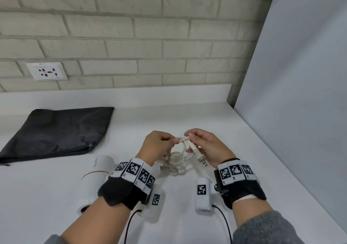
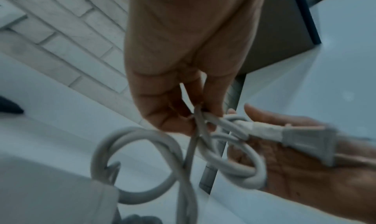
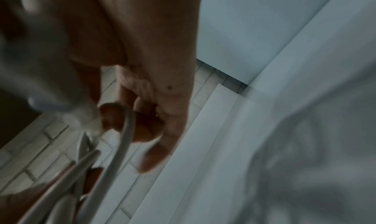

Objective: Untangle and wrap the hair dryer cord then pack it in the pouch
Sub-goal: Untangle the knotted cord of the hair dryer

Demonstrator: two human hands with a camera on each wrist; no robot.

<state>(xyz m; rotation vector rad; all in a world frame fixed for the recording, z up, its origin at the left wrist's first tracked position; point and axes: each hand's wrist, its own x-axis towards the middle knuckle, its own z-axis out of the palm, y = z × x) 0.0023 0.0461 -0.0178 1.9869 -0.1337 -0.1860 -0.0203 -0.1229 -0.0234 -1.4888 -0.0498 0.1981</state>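
Both hands are pinching the tangled cream hair-dryer cord (image 1: 178, 150) above the white surface (image 1: 187, 116) — left hand (image 1: 156, 144) anchoring a loop, right hand (image 1: 205, 146) apparently freeing the plug end.

Both hands raised close together, left hand (image 1: 156, 144) and right hand (image 1: 208, 146) each with fingers curled in a pinching grip.

1. Pouch (image 1: 54, 131) lies far left on the counter (image 1: 187, 116).
2. Dryer (image 1: 95, 180) lies near of the pouch.
3. Cord (image 1: 177, 159) sits right of the dryer, between both hands.
4. Socket (image 1: 47, 71) is on the wall behind the pouch.
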